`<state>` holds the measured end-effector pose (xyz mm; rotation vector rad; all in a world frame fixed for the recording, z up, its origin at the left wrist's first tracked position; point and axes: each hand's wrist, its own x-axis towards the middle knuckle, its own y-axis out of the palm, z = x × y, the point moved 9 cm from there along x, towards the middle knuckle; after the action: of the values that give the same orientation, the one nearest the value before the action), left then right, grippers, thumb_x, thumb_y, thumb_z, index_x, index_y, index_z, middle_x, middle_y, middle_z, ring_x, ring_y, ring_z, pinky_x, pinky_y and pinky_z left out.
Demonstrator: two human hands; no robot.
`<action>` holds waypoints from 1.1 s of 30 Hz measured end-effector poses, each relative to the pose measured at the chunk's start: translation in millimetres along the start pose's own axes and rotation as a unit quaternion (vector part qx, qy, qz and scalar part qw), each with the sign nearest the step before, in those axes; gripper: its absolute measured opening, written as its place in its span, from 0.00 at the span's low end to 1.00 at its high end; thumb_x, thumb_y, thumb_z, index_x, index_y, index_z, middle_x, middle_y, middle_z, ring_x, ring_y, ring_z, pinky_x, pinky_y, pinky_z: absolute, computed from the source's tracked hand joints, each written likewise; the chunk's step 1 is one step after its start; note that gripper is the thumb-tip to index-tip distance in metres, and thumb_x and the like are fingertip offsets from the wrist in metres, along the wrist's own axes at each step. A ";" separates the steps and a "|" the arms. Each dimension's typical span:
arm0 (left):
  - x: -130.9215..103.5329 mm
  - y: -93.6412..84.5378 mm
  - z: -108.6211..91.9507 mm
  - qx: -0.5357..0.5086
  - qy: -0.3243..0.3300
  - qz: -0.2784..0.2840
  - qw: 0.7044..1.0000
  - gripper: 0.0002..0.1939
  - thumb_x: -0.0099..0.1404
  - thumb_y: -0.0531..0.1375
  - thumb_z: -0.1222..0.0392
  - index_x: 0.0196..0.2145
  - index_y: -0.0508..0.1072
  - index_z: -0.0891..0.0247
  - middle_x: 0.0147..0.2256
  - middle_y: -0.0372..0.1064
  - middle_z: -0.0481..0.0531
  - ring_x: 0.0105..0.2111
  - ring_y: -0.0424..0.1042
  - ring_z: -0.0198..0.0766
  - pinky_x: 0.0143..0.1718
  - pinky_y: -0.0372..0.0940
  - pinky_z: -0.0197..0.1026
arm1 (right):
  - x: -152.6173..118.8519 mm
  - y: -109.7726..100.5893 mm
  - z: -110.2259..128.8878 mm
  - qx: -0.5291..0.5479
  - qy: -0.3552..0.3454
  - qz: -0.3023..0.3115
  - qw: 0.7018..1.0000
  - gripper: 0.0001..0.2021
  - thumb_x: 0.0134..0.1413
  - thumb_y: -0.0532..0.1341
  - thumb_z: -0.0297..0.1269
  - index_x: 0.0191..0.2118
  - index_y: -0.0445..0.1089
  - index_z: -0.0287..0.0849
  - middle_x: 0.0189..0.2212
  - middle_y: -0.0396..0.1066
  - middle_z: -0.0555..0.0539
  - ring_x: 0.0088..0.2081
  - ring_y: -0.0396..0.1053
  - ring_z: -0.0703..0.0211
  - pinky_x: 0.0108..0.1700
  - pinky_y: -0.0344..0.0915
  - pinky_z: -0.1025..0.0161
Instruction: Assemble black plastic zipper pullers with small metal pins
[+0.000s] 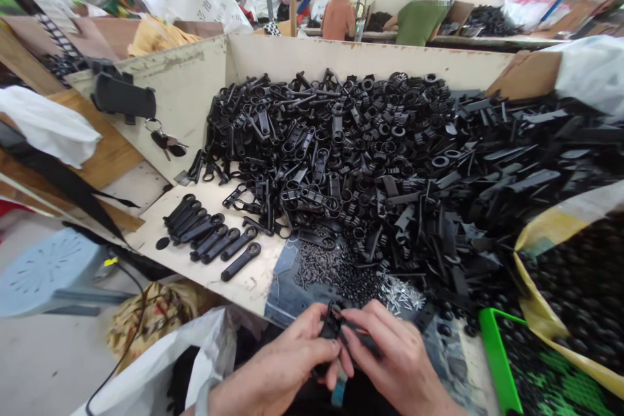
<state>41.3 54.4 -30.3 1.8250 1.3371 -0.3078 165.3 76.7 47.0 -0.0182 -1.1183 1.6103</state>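
At the table's front edge, my left hand [297, 351] grips a small black plastic part [332, 324], thumb on one side and fingers beneath. My right hand [390, 354] meets it from the other side, its fingers pinched at the part; whether they hold a separate small piece is hidden. Just beyond both hands lie tiny dark pieces [316, 266] and shiny metal pins [403, 294] on a dark blue cloth [283, 283]. To the left, several black handle-shaped pieces with a ring at one end [241, 262] lie in a row on the pale tabletop [263, 266].
A large heap of black plastic parts [336, 149] fills the walled table. On the right are a green tray [497, 357] and a yellow-edged sack of round black pieces [580, 279]. Keys [168, 143] hang at left, above a blue stool [49, 266]. Two people sit at the back.
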 end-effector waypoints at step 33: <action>18.1 -16.8 -23.1 0.246 0.162 -0.041 0.955 0.12 0.74 0.55 0.49 0.41 0.67 0.62 0.28 0.69 0.44 0.18 0.54 0.26 0.20 0.50 0.33 | 0.1 11.3 4.3 -0.051 0.037 0.079 0.995 0.20 0.68 0.50 0.28 0.60 0.69 0.41 0.34 0.77 0.45 0.31 0.78 0.59 0.33 0.76 0.67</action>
<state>27.7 84.9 -35.1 2.3120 1.6742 -0.4299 154.5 74.8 42.0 -0.2362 -1.1650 1.6755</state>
